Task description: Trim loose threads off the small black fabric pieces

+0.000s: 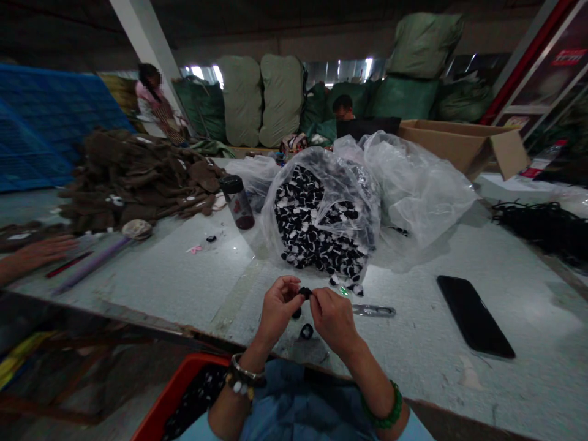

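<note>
Between the fingertips of both hands is a small black fabric piece [304,293], its exact kind too small to make out. My left hand [279,306] pinches it from one side, and my right hand [331,312] grips it from the other. Just below, on the table, lies a black and white piece [306,331], with another dark one partly hidden by my left hand. Beyond my hands, a clear plastic bag [328,211] lies with its mouth towards me, full of similar black and white pieces. Thread snips [374,310] rest to the right of my right hand.
A black phone [475,315] lies at right, near black cords [544,226]. A dark bottle [237,202] and a brown fabric pile [142,174] stand left. Another person's hand [41,254] rests at the far left edge. An orange bin [172,380] sits below the table edge.
</note>
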